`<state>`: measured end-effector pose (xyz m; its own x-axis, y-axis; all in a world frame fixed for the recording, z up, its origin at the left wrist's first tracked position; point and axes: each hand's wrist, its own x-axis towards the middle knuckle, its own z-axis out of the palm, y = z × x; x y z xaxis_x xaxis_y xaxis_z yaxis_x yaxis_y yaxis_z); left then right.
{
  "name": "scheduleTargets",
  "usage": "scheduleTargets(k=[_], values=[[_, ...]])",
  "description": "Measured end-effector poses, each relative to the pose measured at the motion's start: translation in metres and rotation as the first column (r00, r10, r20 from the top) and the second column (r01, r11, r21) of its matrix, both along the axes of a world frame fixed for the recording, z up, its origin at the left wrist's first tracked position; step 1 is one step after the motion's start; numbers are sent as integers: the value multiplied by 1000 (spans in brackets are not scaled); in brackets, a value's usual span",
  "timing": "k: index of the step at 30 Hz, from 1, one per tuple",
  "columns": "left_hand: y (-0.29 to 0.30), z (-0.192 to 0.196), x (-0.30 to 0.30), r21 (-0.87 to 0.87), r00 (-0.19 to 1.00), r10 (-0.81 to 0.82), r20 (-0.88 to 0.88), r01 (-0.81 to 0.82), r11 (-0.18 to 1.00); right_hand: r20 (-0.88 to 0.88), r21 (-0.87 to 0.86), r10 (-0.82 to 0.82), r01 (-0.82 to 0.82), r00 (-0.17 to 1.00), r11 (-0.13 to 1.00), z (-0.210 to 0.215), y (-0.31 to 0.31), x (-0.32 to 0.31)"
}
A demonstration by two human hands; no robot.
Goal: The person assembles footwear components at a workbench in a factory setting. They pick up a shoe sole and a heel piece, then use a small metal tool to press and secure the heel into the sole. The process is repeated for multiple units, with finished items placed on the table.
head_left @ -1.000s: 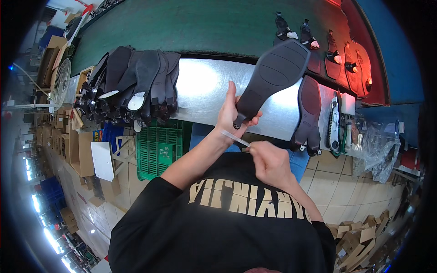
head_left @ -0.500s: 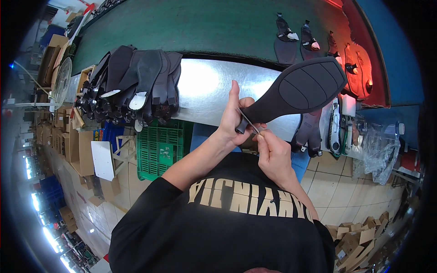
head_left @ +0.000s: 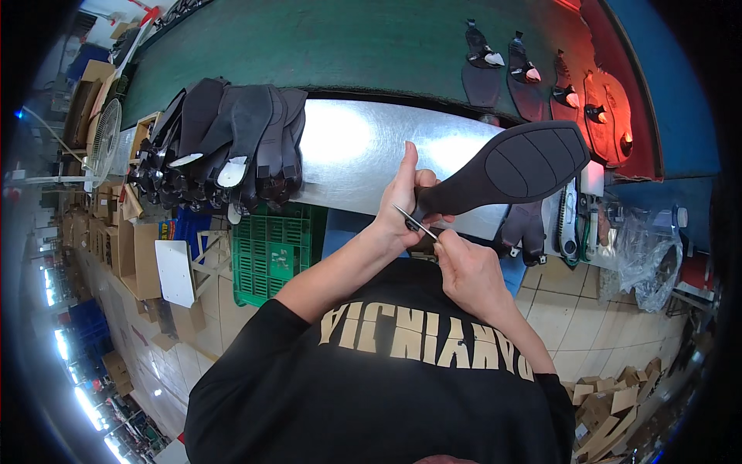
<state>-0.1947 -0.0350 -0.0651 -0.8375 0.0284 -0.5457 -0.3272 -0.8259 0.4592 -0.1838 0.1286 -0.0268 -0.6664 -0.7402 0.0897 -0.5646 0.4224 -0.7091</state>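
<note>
My left hand grips the narrow heel end of a black shoe sole, its ribbed bottom facing up and its broad end pointing right. My right hand sits just below it and holds a thin metal blade, whose tip touches the sole's edge near my left fingers. Both hands are over the front edge of a shiny metal bench.
A stack of black shoe soles lies at the bench's left end. More soles rest on the green and red belt behind. A green plastic crate stands on the tiled floor. A fan, cardboard boxes and clear plastic bags are around.
The sole has swung from pointing up to lying nearly level toward the right. My right hand has risen, bringing the blade up against the sole's heel edge.
</note>
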Motion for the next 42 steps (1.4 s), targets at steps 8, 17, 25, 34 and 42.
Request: scheduleTargets(k=[8, 17, 25, 34, 42], values=[[-10, 6, -16, 60, 995, 95, 29, -96, 994, -44, -238, -18, 7, 999, 971, -17, -4, 8], [14, 1, -2, -71, 999, 36, -29, -38, 997, 401, -348, -266, 415, 877, 841, -8, -20, -19], [-2, 13, 9, 67, 972, -175, -156, 187, 980, 770, -410, -73, 578, 634, 706, -11, 5, -33], [-7, 14, 8, -130, 928, -252, -275, 224, 966, 750, -412, -87, 566, 655, 714, -10, 28, -19], [3, 13, 13, -279, 908, -179, -379, 72, 958, 917, -380, 211, 578, 339, 723, 5, 15, -9]])
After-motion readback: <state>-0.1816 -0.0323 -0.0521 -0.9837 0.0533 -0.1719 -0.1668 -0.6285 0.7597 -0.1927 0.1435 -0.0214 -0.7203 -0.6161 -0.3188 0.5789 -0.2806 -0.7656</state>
